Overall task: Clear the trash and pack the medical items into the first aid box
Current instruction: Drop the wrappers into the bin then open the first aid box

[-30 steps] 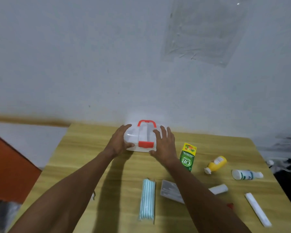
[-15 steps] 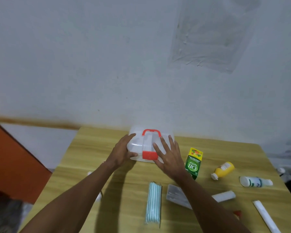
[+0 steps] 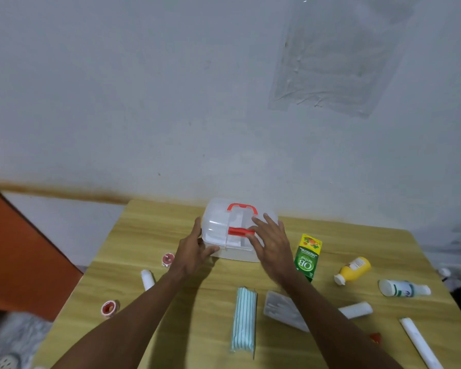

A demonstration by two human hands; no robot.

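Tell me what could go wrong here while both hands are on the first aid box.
1. The first aid box sits near the table's far edge; a push from the left hand or right hand might slide it off.
2. The right forearm lies over the clear packet and could drag it.
3. The yellow bottle lies on its side and may roll.

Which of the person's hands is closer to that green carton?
Right. The right hand rests on the box beside the green carton; the left hand grips the box's far side.
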